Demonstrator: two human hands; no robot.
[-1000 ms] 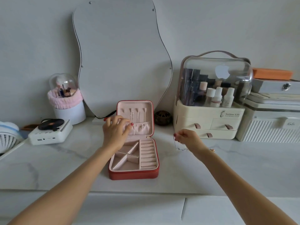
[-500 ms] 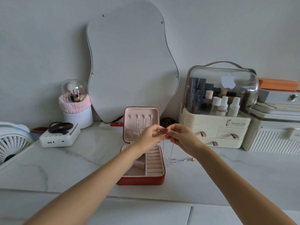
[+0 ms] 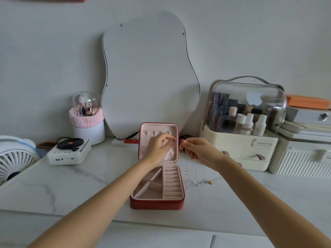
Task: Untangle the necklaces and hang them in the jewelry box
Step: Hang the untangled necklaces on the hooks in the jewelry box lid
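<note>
A red jewelry box (image 3: pixel 157 203) stands open on the marble counter, its pink lid (image 3: pixel 143 133) upright with hooks. My left hand (image 3: pixel 159 149) is raised in front of the lid, fingertips pinched near the hooks, hiding the chains hung there. My right hand (image 3: pixel 198 151) is just right of the lid and pinches a thin silver necklace (image 3: pixel 196 174). The chain hangs down from my right hand to the counter, where its pendant end lies beside a small gold bead (image 3: pixel 210 182). Whether the chain reaches my left fingers is too fine to tell.
A wavy mirror (image 3: pixel 150 76) leans on the wall behind the box. A clear-domed cosmetic organiser (image 3: pixel 243 126) with drawers stands right, white cases (image 3: pixel 304 154) beyond it. Left are a brush holder (image 3: pixel 87 122), a small record-player gadget (image 3: pixel 69 151) and a fan (image 3: pixel 12 160).
Both hands rose from over the box tray to the lid. My left hand moved left to the hooks; the right hand lifted the chain higher beside the lid.
</note>
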